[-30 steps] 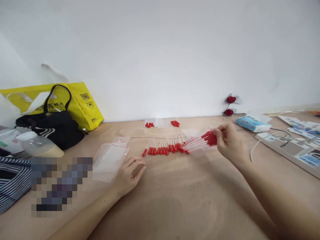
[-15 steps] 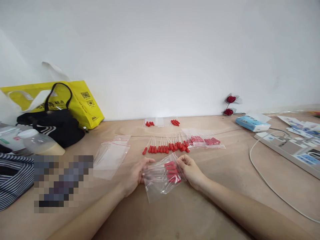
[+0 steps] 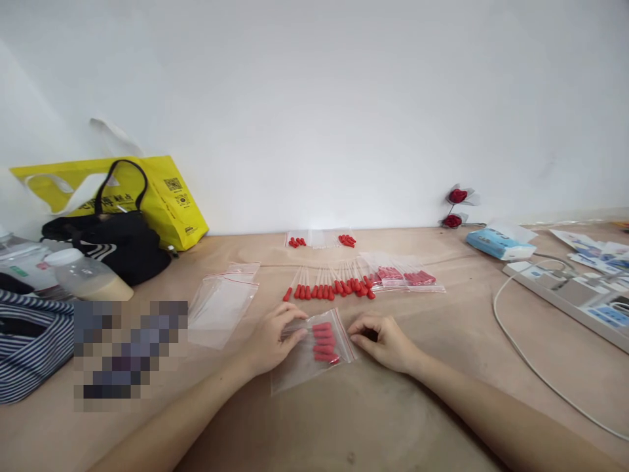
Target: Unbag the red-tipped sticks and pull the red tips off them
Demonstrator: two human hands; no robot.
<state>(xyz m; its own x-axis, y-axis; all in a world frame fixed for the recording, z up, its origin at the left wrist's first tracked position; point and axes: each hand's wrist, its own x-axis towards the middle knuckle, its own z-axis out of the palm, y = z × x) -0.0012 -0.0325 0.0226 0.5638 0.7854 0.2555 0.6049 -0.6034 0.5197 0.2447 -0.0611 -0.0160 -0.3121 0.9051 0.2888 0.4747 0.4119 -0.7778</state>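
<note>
A clear zip-lock bag lies flat on the table in front of me, holding several red-tipped white sticks side by side. My left hand grips the bag's left side, its thumb on top of the plastic. At the right, my right hand has its thumb and fingertips closed at the bag's red-lined seal edge. Just beyond the hands, a row of loose red-tipped sticks lies with the red ends toward me.
Flat zip-lock bags lie left. Filled bags are at right, with more red-tipped sticks near the wall. A yellow bag, black bag and bottle stand left; tissues and a power strip right.
The filled bag has been lowered flat onto the table and turned a little, its seal edge now facing right. My left hand has shifted over its top; my right hand has moved slightly right.
</note>
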